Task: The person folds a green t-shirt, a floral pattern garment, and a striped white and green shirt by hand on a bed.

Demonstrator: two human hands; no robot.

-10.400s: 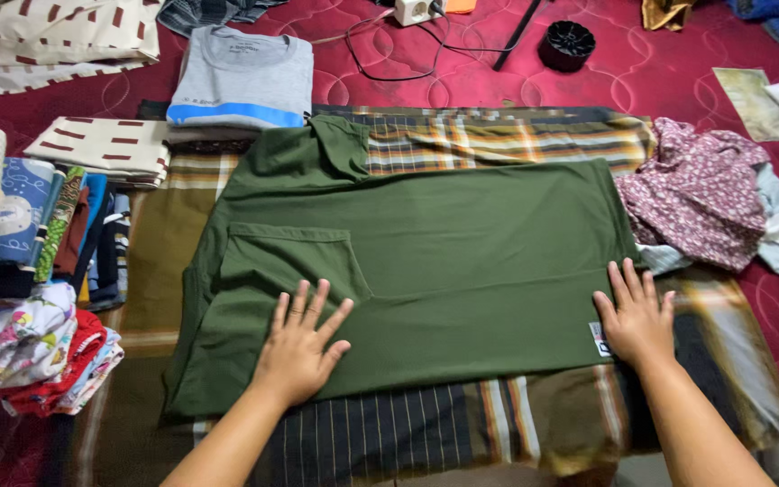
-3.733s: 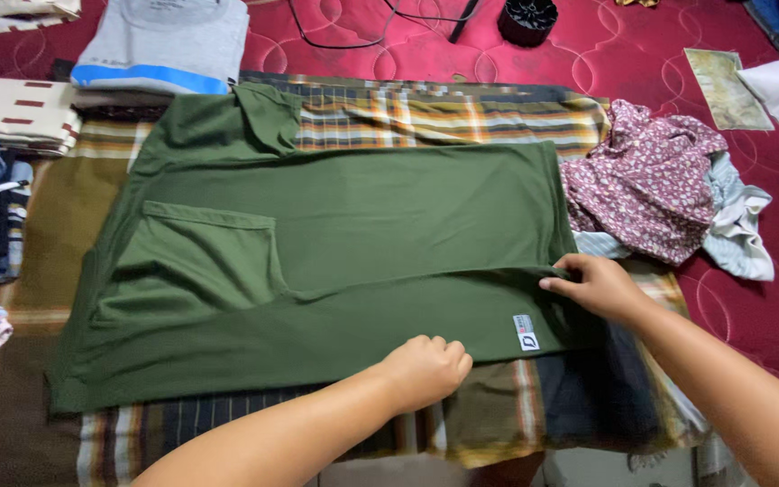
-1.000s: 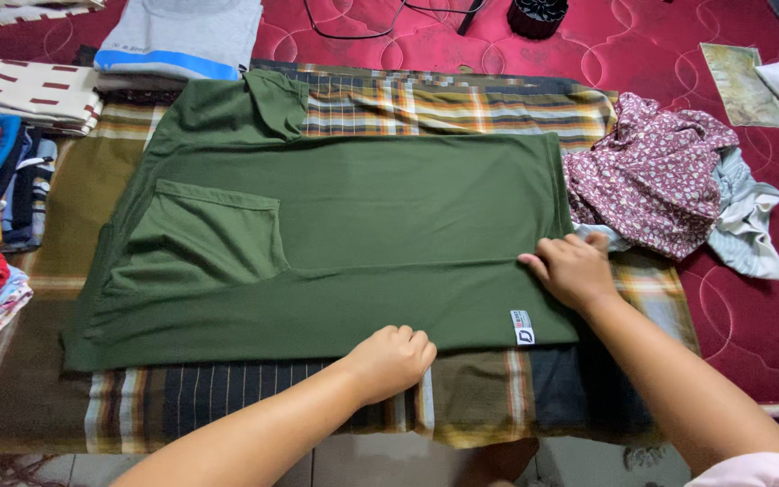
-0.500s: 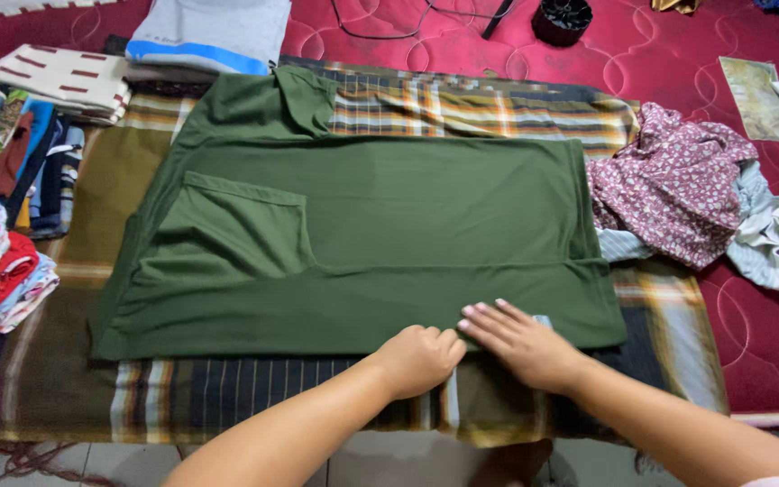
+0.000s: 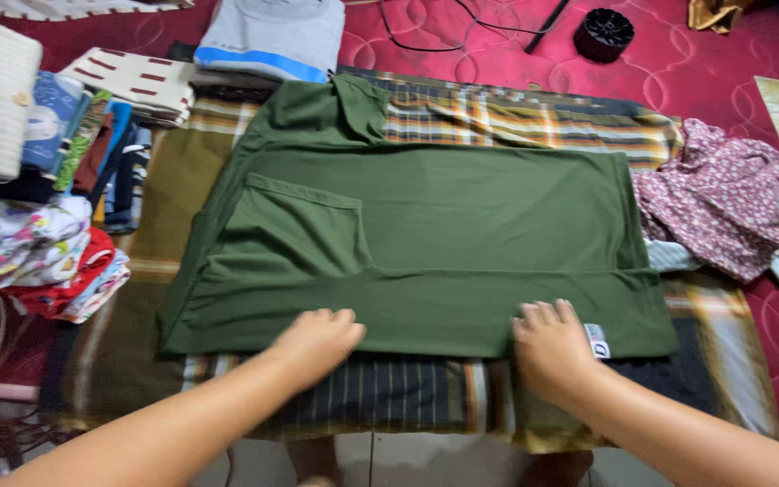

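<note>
A dark green shirt [image 5: 444, 234] lies flat and partly folded on a plaid cloth [image 5: 534, 122], collar to the upper left, sleeve folded in across its left half. My left hand [image 5: 317, 338] rests on the shirt's near edge, left of the middle, fingers curled at the hem. My right hand [image 5: 552, 347] presses the same near edge farther right, next to a small white tag [image 5: 599, 341]. Both hands appear to pinch the hem, though the grip itself is hidden under the fingers.
Folded clothes are stacked at the left [image 5: 65, 135], with a grey and blue folded shirt [image 5: 272, 36] at the top. A crumpled floral garment [image 5: 723, 203] lies to the right. A black round object [image 5: 603, 32] and cables sit on the red mattress [image 5: 705, 90].
My hands, close together at the middle of the near hem half a second ago, have moved apart along it. Earlier my right hand was at the shirt's right edge.
</note>
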